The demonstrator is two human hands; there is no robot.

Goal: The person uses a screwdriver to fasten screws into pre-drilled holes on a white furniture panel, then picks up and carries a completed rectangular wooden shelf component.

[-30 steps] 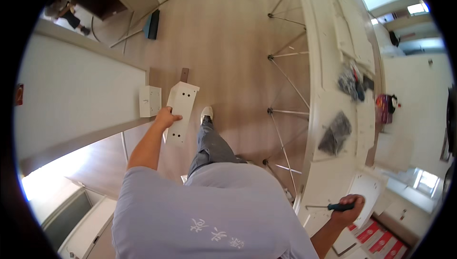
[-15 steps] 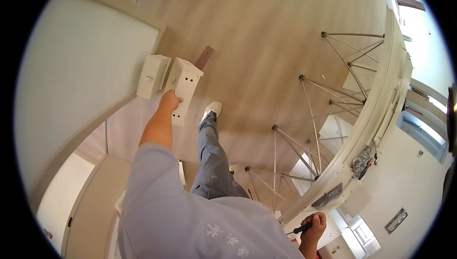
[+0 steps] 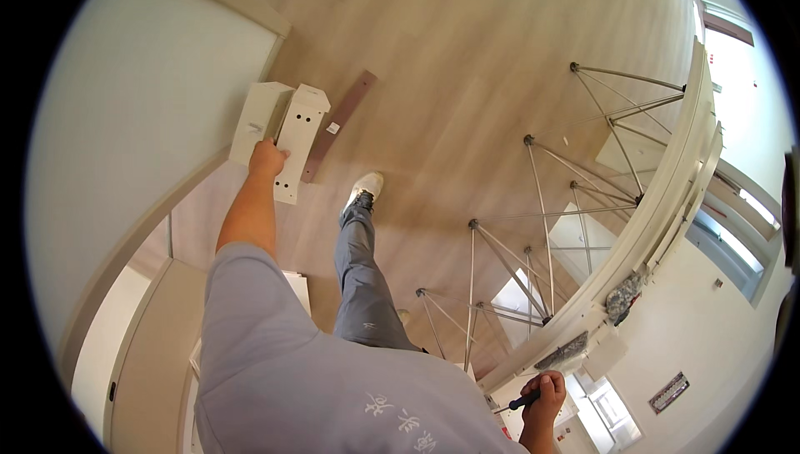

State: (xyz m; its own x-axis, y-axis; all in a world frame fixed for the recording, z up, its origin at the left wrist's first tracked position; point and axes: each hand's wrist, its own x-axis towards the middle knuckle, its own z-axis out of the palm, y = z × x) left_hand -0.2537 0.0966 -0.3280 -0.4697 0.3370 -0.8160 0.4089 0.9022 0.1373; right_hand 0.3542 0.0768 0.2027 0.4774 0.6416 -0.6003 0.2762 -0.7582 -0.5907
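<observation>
My left hand [image 3: 268,159] is closed on the edge of a narrow white drawer-like box [image 3: 303,130] with dark round holes near its ends. Right beside it, on the left, is a second white box [image 3: 255,120] with a small handle on its face; whether the two touch I cannot tell. At the lower right, my right hand [image 3: 546,399] is wrapped round the dark handle of a screwdriver [image 3: 523,401], whose thin shaft points left. On the floor just right of the held box lies a brown strip [image 3: 340,125] with a small white label.
A large white panel [image 3: 158,79] fills the left side. On the right stands a long table [image 3: 642,229] on crossed metal legs [image 3: 500,258], with grey bundles [image 3: 623,294] on it. My forward foot [image 3: 367,187] is on the wood-look floor [image 3: 442,120].
My left hand has moved the narrow white box left, close against the other box, uncovering more of the brown strip. My right hand still holds the screwdriver.
</observation>
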